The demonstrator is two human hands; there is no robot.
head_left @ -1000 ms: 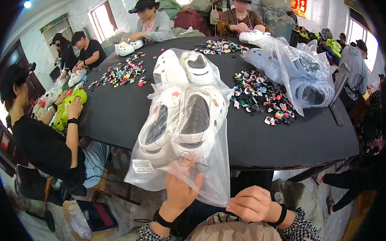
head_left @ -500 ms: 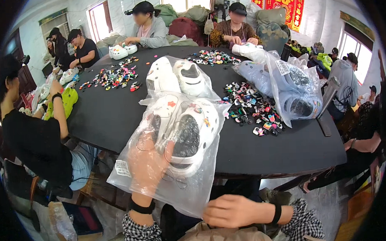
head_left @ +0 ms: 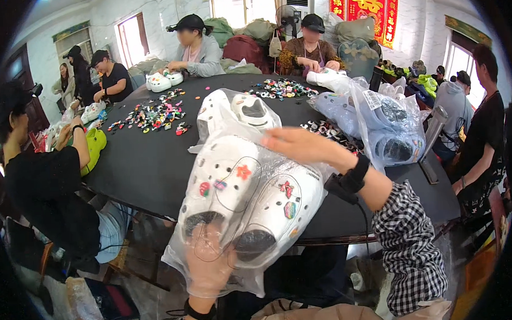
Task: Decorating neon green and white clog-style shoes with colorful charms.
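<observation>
I hold up a clear plastic bag (head_left: 214,263) with a pair of white clogs (head_left: 243,200) inside, decorated with small coloured charms. My left hand (head_left: 206,269) is under the bag, gripping its lower end through the plastic. My right hand (head_left: 303,144) lies with fingers spread on the upper end of the bag, over the toes of the clogs. Behind it, another bagged pair of white clogs (head_left: 237,112) rests on the black table (head_left: 149,164).
Heaps of small coloured charms (head_left: 153,115) lie on the table. Bags of light blue clogs (head_left: 379,124) are piled at the right. Several people sit around the table handling clogs; one in black (head_left: 42,184) is close on my left, another stands at the right (head_left: 483,135).
The bag with the clogs has come up off the table toward me. My right hand rose from my lap to its upper end, while my left hand slid down to its lower end.
</observation>
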